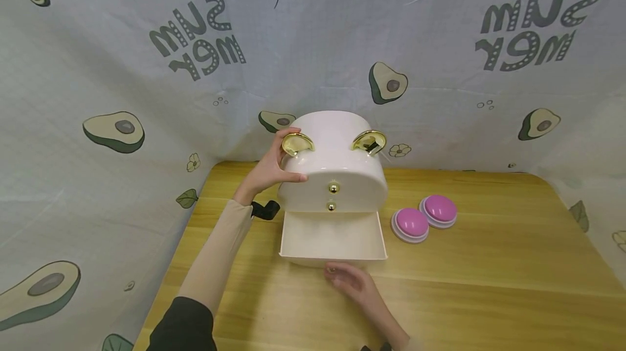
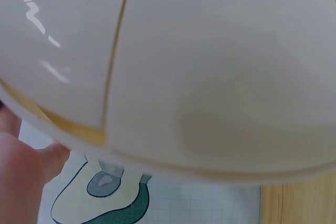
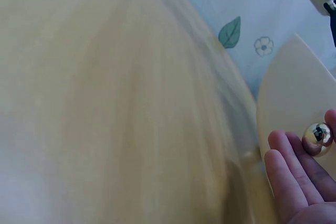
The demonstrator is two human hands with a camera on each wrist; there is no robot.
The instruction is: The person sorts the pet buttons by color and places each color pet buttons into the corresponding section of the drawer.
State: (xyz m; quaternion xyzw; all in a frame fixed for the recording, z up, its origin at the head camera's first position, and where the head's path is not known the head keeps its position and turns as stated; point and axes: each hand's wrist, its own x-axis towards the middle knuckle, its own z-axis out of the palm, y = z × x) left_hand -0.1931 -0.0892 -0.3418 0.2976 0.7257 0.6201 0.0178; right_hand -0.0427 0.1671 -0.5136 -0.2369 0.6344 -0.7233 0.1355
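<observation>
A white, rounded drawer box with gold ears and small gold knobs stands on the table, its bottom drawer pulled out toward me. Nothing shows inside that drawer. My left hand grips the box's left side, thumb on the front and fingers up by the left ear. In the left wrist view, that hand appears at the edge of the white shell. Low at the drawer's front, my right hand pinches the round gold knob between thumb and fingers.
Two pink-topped push buttons with white bases sit side by side to the right of the box. Behind the wooden table hangs a pale cloth printed with avocados and lettering, close to the box's back.
</observation>
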